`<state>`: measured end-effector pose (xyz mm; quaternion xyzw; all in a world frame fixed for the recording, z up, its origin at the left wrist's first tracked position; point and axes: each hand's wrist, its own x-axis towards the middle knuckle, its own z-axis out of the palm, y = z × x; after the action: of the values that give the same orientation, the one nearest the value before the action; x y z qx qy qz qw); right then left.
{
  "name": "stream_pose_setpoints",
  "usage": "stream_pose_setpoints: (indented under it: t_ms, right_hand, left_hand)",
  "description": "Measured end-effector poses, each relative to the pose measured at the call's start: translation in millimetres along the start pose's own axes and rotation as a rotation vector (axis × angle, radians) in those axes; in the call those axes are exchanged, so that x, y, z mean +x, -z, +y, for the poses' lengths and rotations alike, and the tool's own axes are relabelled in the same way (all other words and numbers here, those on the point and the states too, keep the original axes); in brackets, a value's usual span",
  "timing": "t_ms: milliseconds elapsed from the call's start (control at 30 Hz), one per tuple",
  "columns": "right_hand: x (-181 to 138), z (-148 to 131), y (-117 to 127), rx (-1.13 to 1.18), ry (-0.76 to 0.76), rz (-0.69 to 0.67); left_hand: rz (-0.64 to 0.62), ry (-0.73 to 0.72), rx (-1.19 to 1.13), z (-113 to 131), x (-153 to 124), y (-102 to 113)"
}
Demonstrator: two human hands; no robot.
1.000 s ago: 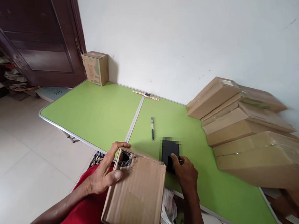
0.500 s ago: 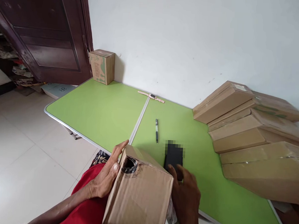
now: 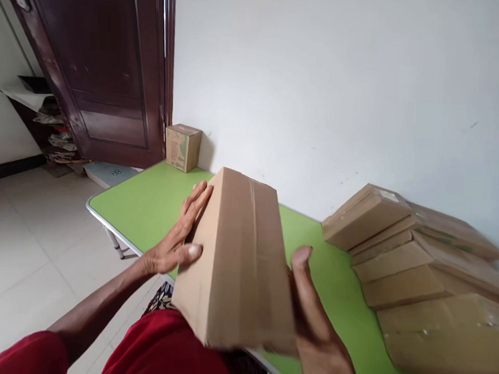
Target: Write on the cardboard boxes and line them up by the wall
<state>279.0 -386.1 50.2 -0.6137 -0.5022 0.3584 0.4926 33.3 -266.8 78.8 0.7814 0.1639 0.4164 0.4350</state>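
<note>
A plain brown cardboard box [image 3: 251,265], with a taped seam along its face, is held up and tilted between my two hands above the table's front edge. My left hand [image 3: 180,239] presses against its left side, thumb toward me and fingers stretched along the side. On the right side is my right hand [image 3: 318,319], somewhat blurred, with the thumb raised and the other fingers hidden behind the box. The lower edge of the box is smeared by motion.
The green table [image 3: 135,203] stands against a white wall. A small printed carton [image 3: 183,147] sits at its far left corner. Several cardboard boxes [image 3: 420,274] line its right side. A dark red door [image 3: 108,79] stands at the left.
The cardboard box has been raised and turned, so its holed face no longer shows. My right hand has moved onto its right side. The box now blocks the pen, black object and watch.
</note>
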Motion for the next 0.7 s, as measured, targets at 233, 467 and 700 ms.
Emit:
stream_pose_setpoints:
  t_ms: [233, 467, 700]
  right_hand:
    - [93, -2, -73, 0.263, 0.226, -0.124]
    - [109, 83, -122, -0.113, 0.502, 0.09]
    - [104, 142, -124, -0.148, 0.387, 0.035]
  left_hand:
    - [0.114, 0.104, -0.053, -68, 28, 23]
    - [0.27, 0.357, 0.029, -129, 0, 28]
    - [0.268, 0.456, 0.12, -157, -49, 23]
